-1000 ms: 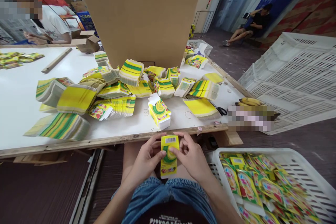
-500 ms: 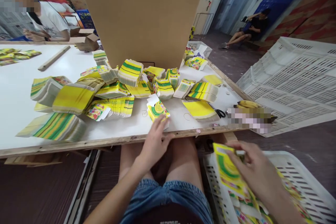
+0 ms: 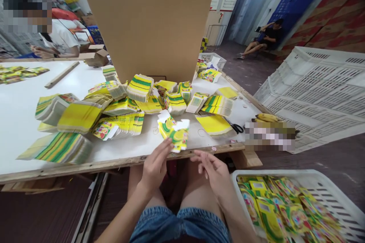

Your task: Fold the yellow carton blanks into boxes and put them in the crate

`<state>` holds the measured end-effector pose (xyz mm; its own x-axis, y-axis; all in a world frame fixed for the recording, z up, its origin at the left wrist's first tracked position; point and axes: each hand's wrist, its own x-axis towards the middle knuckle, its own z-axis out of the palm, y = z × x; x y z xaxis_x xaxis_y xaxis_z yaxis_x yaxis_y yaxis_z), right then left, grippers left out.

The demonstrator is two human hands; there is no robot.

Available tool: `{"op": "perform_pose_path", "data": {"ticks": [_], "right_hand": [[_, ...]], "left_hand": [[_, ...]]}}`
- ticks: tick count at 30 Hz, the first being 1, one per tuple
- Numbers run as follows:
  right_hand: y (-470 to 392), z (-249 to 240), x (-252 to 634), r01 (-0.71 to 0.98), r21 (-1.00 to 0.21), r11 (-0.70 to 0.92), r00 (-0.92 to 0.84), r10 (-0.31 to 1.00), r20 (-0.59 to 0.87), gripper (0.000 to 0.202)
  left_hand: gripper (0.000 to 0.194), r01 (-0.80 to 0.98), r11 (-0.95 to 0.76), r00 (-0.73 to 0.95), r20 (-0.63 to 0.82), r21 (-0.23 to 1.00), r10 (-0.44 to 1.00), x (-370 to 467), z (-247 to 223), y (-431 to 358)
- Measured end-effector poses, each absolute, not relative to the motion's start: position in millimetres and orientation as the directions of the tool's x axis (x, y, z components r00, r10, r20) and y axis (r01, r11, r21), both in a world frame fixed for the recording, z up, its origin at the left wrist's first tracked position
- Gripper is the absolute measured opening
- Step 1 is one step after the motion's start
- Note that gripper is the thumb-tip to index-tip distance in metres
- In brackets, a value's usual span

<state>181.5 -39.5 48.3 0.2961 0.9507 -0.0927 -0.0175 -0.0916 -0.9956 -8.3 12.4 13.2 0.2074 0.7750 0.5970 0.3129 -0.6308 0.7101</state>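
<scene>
Carton of thin yellow-and-green printed card with white flaps is in the left hand, whose grip is closed on the carton's left edge, just above the front wooden edge of the white worktop. It partly covers a small yellow-and-green pile of folded card lying behind it; whether the two touch, I cannot tell. The right hand hangs just in front of the worktop, nearest to the carton but apart from it, its grip loose, with fingers parted and half curled. Across the middle of the worktop lie thick bundles of flat, yellow-and-green striped card, some leaning over others, below a tall brown cardboard panel. To the right, black-handled scissors rest beside a single yellow card bundle, near yellow bananas. Beyond the right forearm is a white slotted plastic basket filled with flat yellow-and-green packs, and above it in view lean white perforated crates. A person in a white shirt is at the far left.
</scene>
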Motion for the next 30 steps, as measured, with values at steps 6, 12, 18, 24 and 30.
{"op": "perform_pose_path", "data": {"ticks": [6, 12, 18, 24, 30], "right_hand": [[-42.3, 38.2, 180.4, -0.25, -0.964, -0.093, 0.35, 0.92, -0.179, 0.035], [-57.1, 35.7, 186.1, -0.128, -0.99, -0.066, 0.468, 0.876, -0.119, 0.034], [-54.6, 32.7, 171.3, -0.259, -0.962, -0.091, 0.276, 0.947, -0.164, 0.031], [-53.9, 26.1, 163.9, -0.252, -0.963, -0.098, 0.176, 0.974, -0.146, 0.029], [-58.6, 29.3, 165.0, -0.103, -0.99, -0.1, 0.141, 0.983, -0.114, 0.033]], "left_hand": [[0.056, 0.109, -0.809, 0.5, 0.672, 0.577, 0.546, 3.2, 5.2, -25.1], [0.066, 0.049, -0.705, 0.363, 0.645, 0.707, 0.672, 19.9, 6.2, -31.9], [0.053, -0.505, 0.134, 0.284, 0.017, 0.853, 0.959, 17.2, 26.8, -21.8], [0.052, -0.589, 0.425, 0.524, -0.075, 0.688, 0.848, 12.4, 33.8, -18.8], [0.041, -0.565, 0.394, 0.485, -0.094, 0.725, 0.869, 18.3, 30.7, -16.9]]}}
